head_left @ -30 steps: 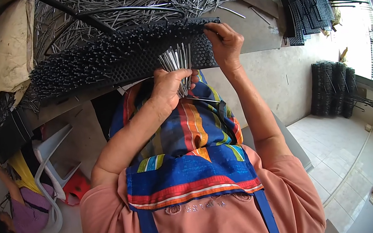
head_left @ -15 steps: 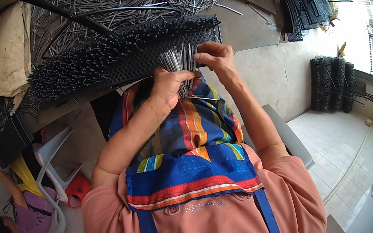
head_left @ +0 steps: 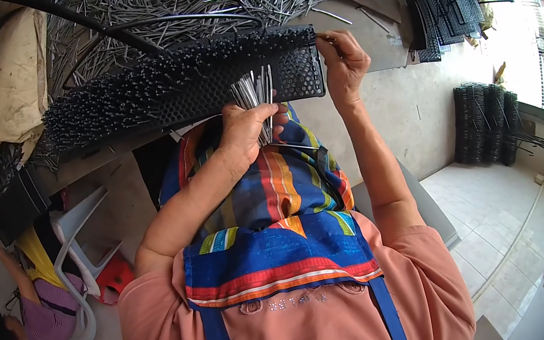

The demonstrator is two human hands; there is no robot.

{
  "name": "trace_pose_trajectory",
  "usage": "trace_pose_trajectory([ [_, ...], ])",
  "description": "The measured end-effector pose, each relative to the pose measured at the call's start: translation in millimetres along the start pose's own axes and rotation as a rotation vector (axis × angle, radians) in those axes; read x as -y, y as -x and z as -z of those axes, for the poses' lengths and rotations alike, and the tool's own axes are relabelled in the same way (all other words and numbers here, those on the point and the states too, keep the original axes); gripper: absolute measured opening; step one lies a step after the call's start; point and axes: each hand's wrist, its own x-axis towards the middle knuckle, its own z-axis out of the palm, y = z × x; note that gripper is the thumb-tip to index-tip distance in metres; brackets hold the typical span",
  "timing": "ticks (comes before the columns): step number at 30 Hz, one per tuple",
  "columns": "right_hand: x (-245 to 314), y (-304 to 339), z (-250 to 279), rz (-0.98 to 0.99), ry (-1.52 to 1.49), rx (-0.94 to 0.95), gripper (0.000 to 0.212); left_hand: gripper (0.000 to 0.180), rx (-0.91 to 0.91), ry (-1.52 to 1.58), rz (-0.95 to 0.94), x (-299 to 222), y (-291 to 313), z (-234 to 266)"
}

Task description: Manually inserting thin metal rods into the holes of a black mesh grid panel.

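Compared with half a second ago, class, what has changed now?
The right hand has moved up and right, from the silvery strips to the upper right corner of the black perforated panel. The left hand still grips the strips.

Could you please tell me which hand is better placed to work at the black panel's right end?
Probably the right hand: its fingers are at that end of the black panel, while the left hand is occupied gripping a bundle of thin strips.
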Motion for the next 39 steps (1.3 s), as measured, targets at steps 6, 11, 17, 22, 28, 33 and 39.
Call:
trace_pose_trajectory([
  [6,-8,4,-4,0.022,0.275,0.138,0.012,0.01,-0.023,0.02,0.022,-4,1,-1],
  [11,-3,2,-9,0.039,0.244,0.05,0.012,0.005,-0.006,-0.026,0.008,-1,-3,1],
  [17,1,-10,-7,0.152,0.53,0.183,0.013,0.007,0.012,0.033,0.046,-8,-1,-2],
  [22,12,6,-1,0.312,0.74,0.262,0.016,0.01,0.057,0.07,0.048,-8,-1,-2],
  [28,31,48,1,-0.633,-0.132,0.54,0.01,0.02,0.151,0.016,0.006,-8,5,-9],
  [33,31,50,4,-0.886,-0.362,0.47,0.007,0.02,0.127,-0.108,-0.098,0,7,-9],
  [39,24,31,14,-0.481,-0.349,-0.096,0.011,0.017,0.018,-0.024,0.072,0,3,4],
])
